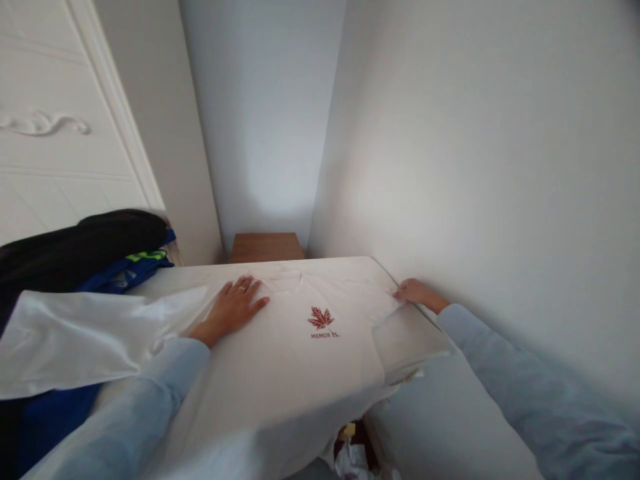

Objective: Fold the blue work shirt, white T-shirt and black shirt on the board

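A white T-shirt [285, 360] with a red maple leaf and lettering on its chest lies spread over a white tabletop [350, 265], its lower part hanging past the front edge. My left hand [233, 307], with a ring on one finger, rests flat on the shirt near the shoulder left of the collar, fingers spread. At the far right, my right hand [416, 292] is closed on the end of the shirt's right sleeve, beside the wall. Its fingertips are partly hidden by the hand itself.
Shiny white fabric [100, 333] lies left of my left arm. Behind it are black clothing [100, 240] and blue clothing [145, 272]. A white cabinet [65, 153] stands back left, a brown wooden box [267, 247] in the corner. A wall [475, 167] borders the right side.
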The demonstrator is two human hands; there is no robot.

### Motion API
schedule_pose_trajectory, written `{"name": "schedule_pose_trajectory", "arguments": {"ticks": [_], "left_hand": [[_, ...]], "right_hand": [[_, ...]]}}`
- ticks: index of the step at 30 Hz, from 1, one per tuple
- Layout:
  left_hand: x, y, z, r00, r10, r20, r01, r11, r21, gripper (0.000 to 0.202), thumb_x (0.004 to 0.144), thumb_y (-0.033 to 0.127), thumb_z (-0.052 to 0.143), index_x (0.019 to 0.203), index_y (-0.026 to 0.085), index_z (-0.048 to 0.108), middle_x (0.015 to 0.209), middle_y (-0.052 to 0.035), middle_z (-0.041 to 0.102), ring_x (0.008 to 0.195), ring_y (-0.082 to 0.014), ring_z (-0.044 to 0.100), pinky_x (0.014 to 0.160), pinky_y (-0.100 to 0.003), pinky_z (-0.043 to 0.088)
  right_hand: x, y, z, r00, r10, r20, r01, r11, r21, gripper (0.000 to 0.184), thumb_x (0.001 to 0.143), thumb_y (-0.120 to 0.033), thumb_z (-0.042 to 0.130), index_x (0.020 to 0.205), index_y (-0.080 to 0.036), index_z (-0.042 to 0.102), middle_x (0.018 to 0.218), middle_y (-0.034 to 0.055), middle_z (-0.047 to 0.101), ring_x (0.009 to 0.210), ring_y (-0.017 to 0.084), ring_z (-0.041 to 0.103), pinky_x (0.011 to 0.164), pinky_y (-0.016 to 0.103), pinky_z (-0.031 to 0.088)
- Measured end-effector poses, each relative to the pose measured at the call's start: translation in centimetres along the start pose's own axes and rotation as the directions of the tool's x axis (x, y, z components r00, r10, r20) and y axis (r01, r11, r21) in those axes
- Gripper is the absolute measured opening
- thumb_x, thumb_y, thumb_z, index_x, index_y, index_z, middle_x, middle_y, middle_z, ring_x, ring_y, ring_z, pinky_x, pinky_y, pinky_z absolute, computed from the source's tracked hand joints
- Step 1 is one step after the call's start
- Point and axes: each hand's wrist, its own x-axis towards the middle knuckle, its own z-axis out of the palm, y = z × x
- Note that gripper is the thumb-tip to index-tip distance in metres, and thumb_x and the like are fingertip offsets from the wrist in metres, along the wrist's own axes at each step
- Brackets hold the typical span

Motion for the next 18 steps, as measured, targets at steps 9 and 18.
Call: {"name": "schedule_pose_trajectory", "arguments": {"ticks": [9, 18], "left_hand": [[0.1, -0.2, 0.6, 0.999, 0.012, -0.048, -0.011, 1.0, 0.024, 0.063, 0.1, 0.054, 0.028, 0.148, 0.015, 0.043, 0.157, -0.0165, 0.038, 0.148, -0.0296, 0.03, 0.118, -0.049, 0.022], [0.1, -0.1, 0.5, 0.998, 0.008, -0.062, -0.009, 1.0, -0.014, 0.064, 0.099, 0.054, 0.029, 0.146, 0.014, 0.045, 0.156, -0.0182, 0.04, 0.147, -0.0308, 0.031, 0.118, -0.051, 0.024]], "right_hand": [[-1.7, -1.6, -2.1, 0.973, -0.071, -0.221, 0.156, 0.907, 0.392, 0.043, 0.09, -0.035, 0.049, 0.127, -0.017, 0.058, 0.107, 0.011, 0.072, 0.09, 0.021, 0.07, 0.076, 0.032, 0.058], [-1.6, -1.1, -3.0, 0.974, 0.041, -0.223, -0.055, 0.997, -0.057, 0.036, 0.085, -0.018, 0.052, 0.118, -0.016, 0.066, 0.095, 0.0132, 0.075, 0.085, 0.025, 0.071, 0.078, 0.037, 0.055]]}}
